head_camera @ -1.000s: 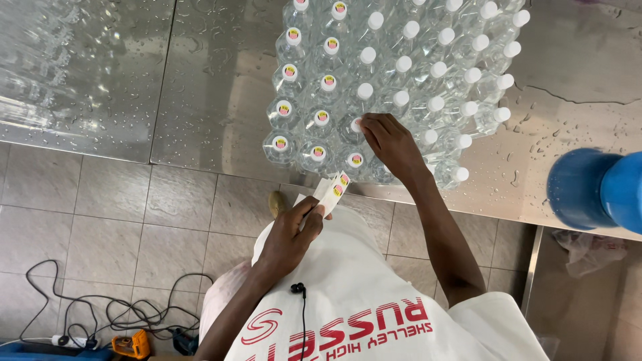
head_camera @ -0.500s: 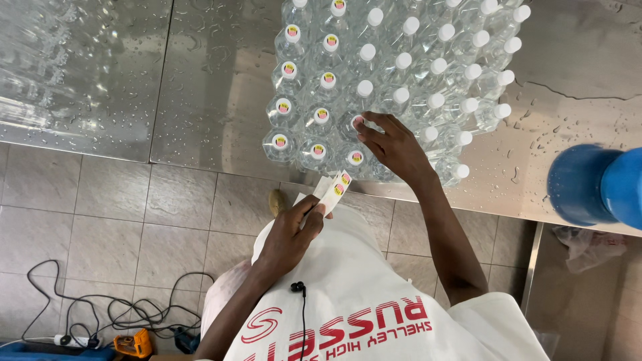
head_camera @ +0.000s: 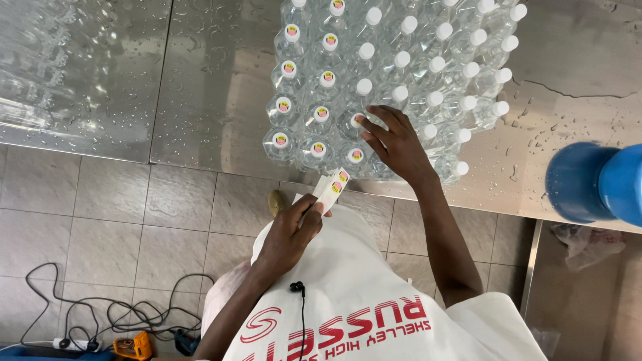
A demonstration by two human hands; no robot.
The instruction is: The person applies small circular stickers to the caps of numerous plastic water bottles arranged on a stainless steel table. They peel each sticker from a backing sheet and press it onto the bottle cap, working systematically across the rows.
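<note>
Many clear plastic bottles with white caps stand packed together on a wet steel table. Several caps on the left rows carry round yellow and red stickers. My right hand lies spread over the bottles at the near edge, with its fingertips touching a stickered cap. Below the table edge, my left hand grips a white strip of the same stickers.
A big blue water bottle lies at the right edge of the table. Tiled floor lies below, with tangled cables and a yellow tool at the bottom left. More clear bottles show at the far left.
My right hand has shifted slightly right while its fingertips stay on the same cap. The left hand still holds the sticker strip in place.
</note>
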